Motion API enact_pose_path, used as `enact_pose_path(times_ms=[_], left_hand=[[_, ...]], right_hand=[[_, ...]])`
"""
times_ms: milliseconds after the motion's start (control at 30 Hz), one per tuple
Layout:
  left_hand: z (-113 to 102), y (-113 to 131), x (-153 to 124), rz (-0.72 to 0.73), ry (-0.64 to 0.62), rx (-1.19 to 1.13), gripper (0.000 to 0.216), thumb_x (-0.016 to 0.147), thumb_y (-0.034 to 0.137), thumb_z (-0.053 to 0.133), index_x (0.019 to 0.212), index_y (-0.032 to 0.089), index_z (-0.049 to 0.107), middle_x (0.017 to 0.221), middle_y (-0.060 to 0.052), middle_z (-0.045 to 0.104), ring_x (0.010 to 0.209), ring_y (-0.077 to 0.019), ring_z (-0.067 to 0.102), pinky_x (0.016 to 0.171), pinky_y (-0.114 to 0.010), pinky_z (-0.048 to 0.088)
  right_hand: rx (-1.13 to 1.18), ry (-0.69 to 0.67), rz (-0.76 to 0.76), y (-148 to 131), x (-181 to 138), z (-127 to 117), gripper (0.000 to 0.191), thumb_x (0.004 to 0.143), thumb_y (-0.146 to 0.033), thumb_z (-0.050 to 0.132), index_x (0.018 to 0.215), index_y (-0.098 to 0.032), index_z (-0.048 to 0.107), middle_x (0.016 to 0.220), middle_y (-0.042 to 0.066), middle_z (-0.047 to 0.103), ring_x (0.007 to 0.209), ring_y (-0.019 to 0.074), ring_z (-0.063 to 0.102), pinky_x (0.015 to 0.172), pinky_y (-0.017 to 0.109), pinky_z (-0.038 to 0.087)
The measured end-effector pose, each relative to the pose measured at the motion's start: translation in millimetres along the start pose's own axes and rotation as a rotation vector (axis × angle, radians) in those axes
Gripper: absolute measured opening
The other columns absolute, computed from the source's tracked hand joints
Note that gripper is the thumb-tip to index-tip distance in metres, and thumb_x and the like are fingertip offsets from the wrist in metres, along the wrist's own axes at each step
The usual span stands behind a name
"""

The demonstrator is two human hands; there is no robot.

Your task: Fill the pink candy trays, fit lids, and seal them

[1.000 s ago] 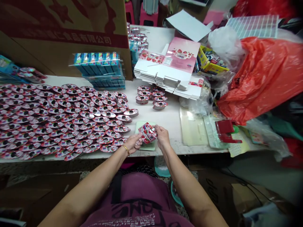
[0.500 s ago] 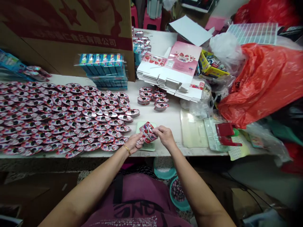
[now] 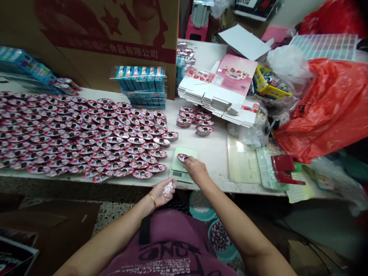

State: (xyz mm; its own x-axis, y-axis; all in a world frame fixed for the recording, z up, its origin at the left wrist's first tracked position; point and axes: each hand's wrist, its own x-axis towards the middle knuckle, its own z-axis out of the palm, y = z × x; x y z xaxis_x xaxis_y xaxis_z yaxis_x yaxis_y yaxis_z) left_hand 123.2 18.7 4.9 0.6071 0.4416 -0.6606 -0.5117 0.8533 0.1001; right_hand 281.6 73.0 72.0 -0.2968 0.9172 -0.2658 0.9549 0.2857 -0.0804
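My left hand (image 3: pixel 164 191) is cupped palm up at the table's front edge. Several small white pellets (image 3: pixel 168 188) lie in its palm against the curled fingers. My right hand (image 3: pixel 195 168) grips a red printed pouch (image 3: pixel 183 157) by its near end, over the pale green digital scale (image 3: pixel 176 173). The pouch stands upright on or just above the scale's plate; I cannot tell whether it touches. To the left, many similar pouches (image 3: pixel 120 145) stand in tight rows, dark openings showing in their tops. A smaller group of pouches (image 3: pixel 184 122) stands behind the scale.
Flattened pink strawberry cartons (image 3: pixel 235 76) are stacked at the back, beside blue packs (image 3: pixel 140 78) and a large cardboard box (image 3: pixel 115 50). On the right lie a red plastic bag (image 3: pixel 330 107) and a red tape dispenser (image 3: pixel 283 166). Turquoise tubs (image 3: pixel 201 212) stand below the table edge.
The pouch has left my left hand and moved onto or just over the scale in my right hand. My left hand has drawn back toward me, its palm turned up with the pellets showing.
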Motion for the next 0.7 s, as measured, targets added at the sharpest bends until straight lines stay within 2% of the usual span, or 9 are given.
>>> enact_pose_path(times_ms=[133,200,267,333,433,500,567,633,700], left_hand=[[-4.3,-4.0,-2.4,-0.03,0.027,-0.093,0.014,0.077,0.023,0.046,0.074,0.011,0.052,0.06,-0.003,0.055,0.049,-0.009,0.051,0.038,-0.016,0.035],[-9.6,-2.7,-5.6,-0.019,0.019,-0.124,0.017,0.078,0.021,0.042,0.069,0.011,0.052,0.058,-0.003,0.054,0.049,-0.0085,0.051,0.042,-0.017,0.039],[-19.7,0.4,-13.0,-0.032,-0.006,-0.12,0.018,0.079,0.021,0.042,0.067,0.011,0.051,0.056,-0.002,0.052,0.046,-0.0074,0.048,0.038,-0.016,0.035],[-32.3,3.9,-23.4,-0.047,-0.017,-0.098,0.017,0.078,0.024,0.045,0.068,0.011,0.051,0.055,-0.001,0.05,0.042,-0.0061,0.045,0.032,-0.013,0.027],[-47.3,7.5,-38.2,-0.037,-0.027,-0.056,0.015,0.078,0.026,0.047,0.072,0.012,0.051,0.054,0.001,0.047,0.04,-0.0045,0.042,0.03,-0.011,0.02],[-52.0,7.8,-43.6,-0.015,-0.016,-0.023,0.016,0.078,0.026,0.047,0.072,0.013,0.051,0.053,0.001,0.046,0.039,-0.0046,0.042,0.03,-0.011,0.02],[-53.3,6.5,-44.7,0.0,0.018,0.016,0.015,0.077,0.026,0.048,0.073,0.012,0.053,0.055,-0.001,0.051,0.042,-0.0066,0.047,0.031,-0.012,0.026],[-52.8,4.1,-43.2,0.008,0.067,0.04,0.015,0.076,0.024,0.049,0.078,0.011,0.055,0.06,-0.004,0.056,0.048,-0.01,0.053,0.038,-0.016,0.037],[-51.4,1.3,-41.2,0.018,0.083,0.021,0.015,0.075,0.022,0.05,0.079,0.009,0.056,0.063,-0.006,0.06,0.055,-0.0126,0.057,0.049,-0.021,0.044]], right_hand=[[0.07,-0.02,-0.231,-57.9,-29.3,-1.1,0.016,0.079,-0.015,0.043,0.086,-0.016,0.057,0.089,0.008,0.055,0.077,0.0164,0.05,0.059,0.024,0.039],[0.159,0.043,-0.336,-77.3,-44.1,4.6,0.017,0.08,-0.017,0.043,0.09,-0.016,0.057,0.091,0.008,0.055,0.081,0.0176,0.05,0.063,0.026,0.04],[0.292,0.15,-0.331,-77.8,-58.8,18.2,0.02,0.083,-0.021,0.039,0.095,-0.017,0.055,0.093,0.006,0.056,0.084,0.0168,0.049,0.07,0.026,0.04],[0.406,0.189,-0.236,-61.1,-73.6,39.2,0.022,0.084,-0.022,0.037,0.095,-0.018,0.055,0.09,0.005,0.057,0.085,0.0147,0.05,0.075,0.025,0.039],[0.464,0.055,-0.056,-28.9,-93.0,72.5,0.017,0.081,-0.021,0.043,0.088,-0.02,0.059,0.083,0.003,0.059,0.08,0.0144,0.054,0.071,0.024,0.041],[0.5,-0.017,-0.002,-20.1,-100.8,84.5,0.015,0.08,-0.021,0.046,0.084,-0.021,0.06,0.081,0.002,0.061,0.077,0.0144,0.055,0.069,0.024,0.041],[0.571,0.029,-0.025,-27.5,-102.6,83.2,0.017,0.081,-0.022,0.043,0.086,-0.021,0.059,0.083,0.002,0.06,0.078,0.0132,0.055,0.07,0.024,0.041],[0.616,0.147,-0.123,-46.7,-98.1,71.9,0.02,0.083,-0.022,0.039,0.094,-0.02,0.056,0.086,0.003,0.059,0.082,0.0123,0.052,0.074,0.023,0.04],[0.55,0.233,-0.244,-69.5,-89.1,58.8,0.022,0.084,-0.023,0.039,0.1,-0.019,0.054,0.092,0.005,0.056,0.086,0.0141,0.049,0.076,0.026,0.039]])
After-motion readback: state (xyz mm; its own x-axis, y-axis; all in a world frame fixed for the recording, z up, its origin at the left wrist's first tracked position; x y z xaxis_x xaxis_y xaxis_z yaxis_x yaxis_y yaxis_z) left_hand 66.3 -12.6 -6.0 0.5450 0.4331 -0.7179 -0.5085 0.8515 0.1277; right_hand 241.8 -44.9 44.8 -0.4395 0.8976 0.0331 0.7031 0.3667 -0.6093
